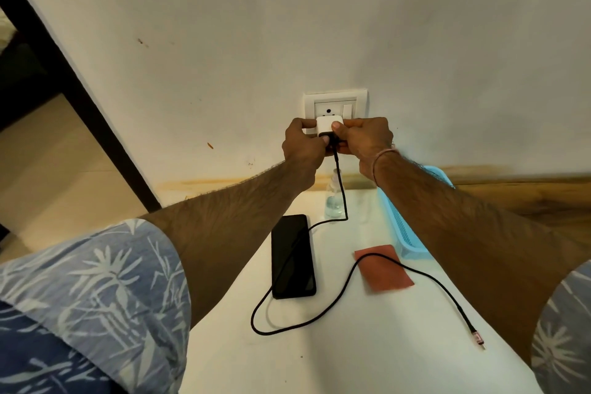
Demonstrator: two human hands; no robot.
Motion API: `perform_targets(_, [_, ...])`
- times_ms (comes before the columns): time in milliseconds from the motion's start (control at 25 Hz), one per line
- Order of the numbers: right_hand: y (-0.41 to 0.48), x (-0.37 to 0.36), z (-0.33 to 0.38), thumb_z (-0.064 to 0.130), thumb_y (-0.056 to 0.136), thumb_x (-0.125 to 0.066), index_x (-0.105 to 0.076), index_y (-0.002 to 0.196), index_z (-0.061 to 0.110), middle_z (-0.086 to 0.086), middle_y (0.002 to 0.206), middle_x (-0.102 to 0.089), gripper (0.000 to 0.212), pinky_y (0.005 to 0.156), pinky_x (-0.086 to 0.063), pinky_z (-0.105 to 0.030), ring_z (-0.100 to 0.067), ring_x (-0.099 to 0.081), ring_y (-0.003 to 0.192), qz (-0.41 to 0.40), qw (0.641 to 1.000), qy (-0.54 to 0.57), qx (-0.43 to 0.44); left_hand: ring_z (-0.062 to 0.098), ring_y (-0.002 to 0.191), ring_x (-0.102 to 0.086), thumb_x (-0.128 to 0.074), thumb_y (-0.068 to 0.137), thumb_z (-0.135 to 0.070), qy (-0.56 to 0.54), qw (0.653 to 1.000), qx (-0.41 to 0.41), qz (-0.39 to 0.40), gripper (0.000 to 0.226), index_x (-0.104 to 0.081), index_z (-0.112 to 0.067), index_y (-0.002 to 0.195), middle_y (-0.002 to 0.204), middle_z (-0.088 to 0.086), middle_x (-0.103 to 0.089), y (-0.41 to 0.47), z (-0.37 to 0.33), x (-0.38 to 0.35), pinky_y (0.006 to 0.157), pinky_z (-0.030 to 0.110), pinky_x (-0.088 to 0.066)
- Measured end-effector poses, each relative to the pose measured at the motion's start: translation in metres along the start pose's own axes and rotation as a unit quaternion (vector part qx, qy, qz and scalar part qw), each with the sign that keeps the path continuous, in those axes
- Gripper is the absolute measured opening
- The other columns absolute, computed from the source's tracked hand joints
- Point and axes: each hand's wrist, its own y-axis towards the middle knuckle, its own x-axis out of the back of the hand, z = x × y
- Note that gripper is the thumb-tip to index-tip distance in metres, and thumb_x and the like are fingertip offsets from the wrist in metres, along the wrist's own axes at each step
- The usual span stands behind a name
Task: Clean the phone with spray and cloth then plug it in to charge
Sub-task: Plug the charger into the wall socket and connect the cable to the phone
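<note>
Both left hand (302,144) and right hand (364,141) pinch the charger (329,125) at the socket (328,108); next, likely, cable tip (477,336) into phone (292,256).

The pins of the charger (329,125) hide behind its body, the left hand (303,145) and the right hand (364,141) (seated in the socket (329,107) or not, unclear). The right forearm (447,208) covers most of the basket (407,240); the top of the spray bottle (332,203) is blurred.

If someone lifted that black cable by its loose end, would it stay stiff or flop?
Probably floppy: the cable lies in loose loops across the table and cloth. Likely light, being thin. It may drag over the phone, since part of it lies on it.
</note>
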Motion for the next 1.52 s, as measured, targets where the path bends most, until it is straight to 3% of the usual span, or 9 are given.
perform_targets(160, [0.002,-0.001,-0.001,0.018,0.082,-0.075,-0.067,0.115,0.004,-0.015,0.111,-0.070,0.037,0.057,-0.056,-0.021,-0.029,-0.070,0.090,-0.005,1.000,-0.013,-0.003,0.040,0.105,-0.068,-0.066,0.086,0.012,-0.002,1.000,0.007,-0.011,0.047,-0.054,-0.011,0.126,0.124,0.025,-0.063,0.001,0.001,-0.004,0.085,0.050,-0.061])
perform_targets(520, [0.008,-0.005,0.001,0.020,0.081,-0.076,-0.068,0.114,0.004,-0.014,0.111,-0.070,0.038,0.076,-0.061,-0.035,-0.030,-0.070,0.092,-0.031,0.999,-0.036,0.002,0.038,0.096,-0.072,-0.066,0.085,0.011,-0.010,1.000,0.013,-0.023,0.042,-0.057,-0.015,0.117,0.115,0.022,-0.067,0.005,-0.002,-0.006,0.078,0.047,-0.063])
perform_targets(680, [0.008,-0.006,0.001,0.020,0.081,-0.076,-0.068,0.116,0.004,-0.014,0.113,-0.070,0.040,0.074,-0.059,-0.032,-0.029,-0.070,0.093,-0.033,0.999,-0.036,0.003,0.038,0.098,-0.071,-0.066,0.085,0.013,-0.017,0.999,0.013,-0.025,0.044,-0.057,-0.013,0.119,0.117,0.023,-0.066,0.005,-0.002,-0.007,0.080,0.048,-0.063])
perform_targets(840, [0.006,-0.005,0.002,0.018,0.080,-0.077,-0.068,0.115,0.003,-0.015,0.111,-0.070,0.039,0.059,-0.057,-0.023,-0.029,-0.070,0.089,-0.032,0.999,-0.024,0.004,0.038,0.095,-0.072,-0.064,0.084,0.015,-0.023,0.999,0.020,-0.030,0.043,-0.057,-0.013,0.116,0.115,0.023,-0.067,0.004,-0.005,-0.008,0.079,0.048,-0.063])
perform_targets(1040, [0.002,-0.004,0.004,0.017,0.080,-0.077,-0.067,0.116,0.002,-0.017,0.112,-0.070,0.039,0.074,-0.061,-0.036,-0.031,-0.070,0.091,-0.027,0.999,-0.020,-0.006,0.040,0.097,-0.072,-0.059,0.084,0.018,-0.038,0.999,0.032,-0.015,0.043,-0.056,-0.011,0.116,0.117,0.026,-0.066,0.002,-0.009,-0.007,0.078,0.047,-0.063])
perform_targets(1240, [0.002,-0.004,0.005,0.017,0.080,-0.077,-0.067,0.116,0.003,-0.016,0.114,-0.069,0.040,0.064,-0.057,-0.028,-0.031,-0.069,0.093,-0.025,0.999,-0.025,-0.007,0.041,0.100,-0.070,-0.060,0.085,0.018,-0.035,0.999,0.031,-0.004,0.041,-0.056,-0.009,0.115,0.121,0.027,-0.064,0.004,-0.011,-0.004,0.079,0.046,-0.063])
perform_targets(1400, [0.003,-0.004,0.005,0.016,0.080,-0.076,-0.066,0.118,0.003,-0.017,0.115,-0.069,0.041,0.076,-0.061,-0.036,-0.032,-0.069,0.095,-0.018,0.999,-0.022,-0.017,0.040,0.100,-0.070,-0.061,0.085,0.017,-0.028,0.999,0.030,-0.003,0.040,-0.055,-0.009,0.115,0.121,0.026,-0.063,0.003,-0.012,-0.003,0.078,0.044,-0.063])
perform_targets(1520, [-0.003,0.006,0.006,0.018,0.083,-0.074,-0.066,0.118,0.003,-0.016,0.112,-0.070,0.040,0.075,-0.061,-0.033,-0.028,-0.070,0.089,0.018,0.999,-0.013,-0.028,0.036,0.093,-0.070,-0.065,0.086,0.014,0.005,0.999,0.030,0.019,0.045,-0.054,-0.008,0.124,0.119,0.026,-0.064,-0.002,-0.016,0.003,0.075,0.040,-0.063])
